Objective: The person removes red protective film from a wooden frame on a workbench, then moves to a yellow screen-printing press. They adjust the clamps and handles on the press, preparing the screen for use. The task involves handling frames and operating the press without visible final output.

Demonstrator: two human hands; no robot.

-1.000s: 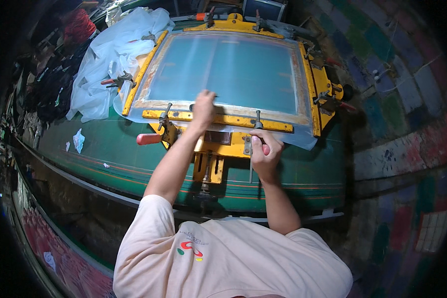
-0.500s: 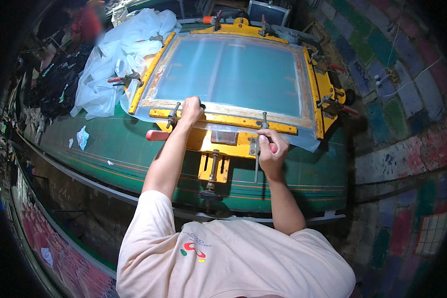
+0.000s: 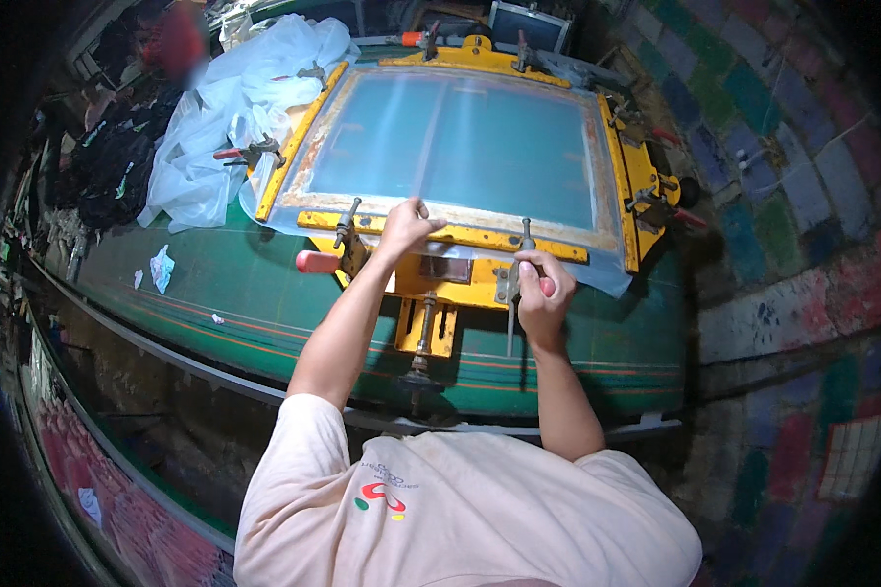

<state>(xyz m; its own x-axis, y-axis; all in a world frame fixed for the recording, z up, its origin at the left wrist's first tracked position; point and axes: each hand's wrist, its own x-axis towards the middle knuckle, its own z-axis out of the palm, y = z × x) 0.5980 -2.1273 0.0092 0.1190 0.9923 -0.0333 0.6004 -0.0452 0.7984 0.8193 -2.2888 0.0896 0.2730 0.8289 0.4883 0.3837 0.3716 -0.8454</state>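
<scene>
A wide mesh screen [image 3: 519, 147] with a worn pale border is framed by yellow metal clamp bars. My left hand [image 3: 408, 231] is closed over the front yellow bar [image 3: 480, 236], left of its middle, its fingers curled and partly hidden. Farther right, my right hand [image 3: 543, 298] grips the red-tipped handle [image 3: 548, 287] of a toggle clamp [image 3: 527, 240], whose metal rod points down toward me. To the left of my left hand stands a second toggle clamp [image 3: 347, 223] with a red grip [image 3: 317, 261]. Neither hand touches it.
Under the frame lies a green table [image 3: 235, 284] with orange lines. Crumpled translucent plastic sheeting [image 3: 206, 147] and dark cloth [image 3: 117, 176] are at the left. A threaded screw [image 3: 426, 328] projects from the frame toward me. A painted block wall [image 3: 793, 176] is at the right.
My left hand has slid right along the front bar, away from the left clamp. My right hand stays on the clamp handle, barely shifted.
</scene>
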